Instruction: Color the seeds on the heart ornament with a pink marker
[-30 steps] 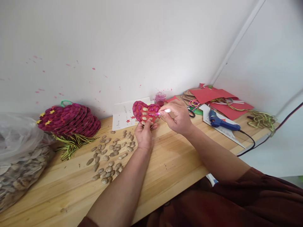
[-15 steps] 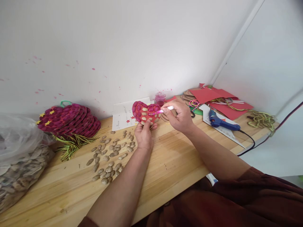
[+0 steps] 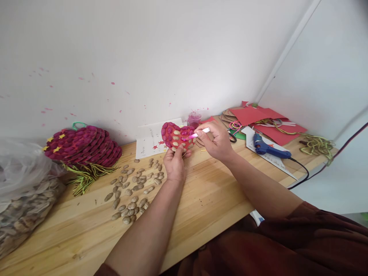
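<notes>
My left hand (image 3: 174, 164) grips the lower edge of a heart-shaped red craft piece (image 3: 171, 132) covered with peanut shells. Many of its shells are coloured magenta; several in the middle and lower part are pale. Between the fingers of my right hand (image 3: 215, 141) is a white-handled paintbrush (image 3: 203, 132) with a magenta tip, which meets a shell near the middle of the piece. Behind them, against the wall, stands a clear cup (image 3: 194, 119) with magenta liquid. Loose peanuts (image 3: 138, 187) lie scattered left of my left forearm.
Finished-looking magenta pieces with yellow stars and green fringe form a stack (image 3: 86, 147) at left, beside a plastic bag of shells (image 3: 25, 207). White paper (image 3: 145, 147) lies behind. To the right are a blue glue gun (image 3: 270, 148) with its cord, red sheets (image 3: 255, 114) and tangled cord (image 3: 316, 147).
The brush tip has shifted very slightly on the craft piece, and the shell under it looks more evenly magenta. My left hand keeps its hold.
</notes>
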Demonstrator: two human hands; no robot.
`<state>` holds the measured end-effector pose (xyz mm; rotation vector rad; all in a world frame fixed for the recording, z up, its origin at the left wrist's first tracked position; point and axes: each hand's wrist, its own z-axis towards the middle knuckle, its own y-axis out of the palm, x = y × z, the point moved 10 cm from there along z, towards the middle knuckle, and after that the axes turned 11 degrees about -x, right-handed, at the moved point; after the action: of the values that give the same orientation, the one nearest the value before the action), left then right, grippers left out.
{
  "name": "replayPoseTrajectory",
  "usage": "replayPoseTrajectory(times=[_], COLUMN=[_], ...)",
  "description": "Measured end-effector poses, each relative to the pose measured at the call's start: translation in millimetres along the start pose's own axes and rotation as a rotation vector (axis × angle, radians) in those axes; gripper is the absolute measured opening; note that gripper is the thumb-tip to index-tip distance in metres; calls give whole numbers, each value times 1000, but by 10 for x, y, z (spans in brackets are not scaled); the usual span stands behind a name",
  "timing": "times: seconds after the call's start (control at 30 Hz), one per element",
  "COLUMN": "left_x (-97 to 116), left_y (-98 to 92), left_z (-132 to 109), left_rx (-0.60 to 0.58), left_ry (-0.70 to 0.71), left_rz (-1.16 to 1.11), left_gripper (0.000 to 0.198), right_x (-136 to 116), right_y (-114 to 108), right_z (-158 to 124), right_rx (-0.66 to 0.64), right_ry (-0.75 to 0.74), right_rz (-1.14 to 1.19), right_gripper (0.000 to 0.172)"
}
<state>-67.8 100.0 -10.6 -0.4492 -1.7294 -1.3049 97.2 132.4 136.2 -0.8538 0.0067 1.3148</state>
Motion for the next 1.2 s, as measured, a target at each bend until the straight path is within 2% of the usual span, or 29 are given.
replayPoseTrajectory(times=[0.4, 0.97, 1.2], left_x=[7, 16, 18], left_y=[36, 36, 24], left_z=[13, -8, -4], left_rx=[-50, -16, -16], left_ry=[23, 5, 22], left_rz=[22, -10, -1], left_gripper=[45, 43, 44], right_x=[4, 128, 116], right_y=[-53, -62, -66], right_z=[7, -8, -5], right_rx=[36, 54, 54], right_ry=[-21, 67, 73], right_rz=[26, 80, 61], right_gripper=[21, 28, 25])
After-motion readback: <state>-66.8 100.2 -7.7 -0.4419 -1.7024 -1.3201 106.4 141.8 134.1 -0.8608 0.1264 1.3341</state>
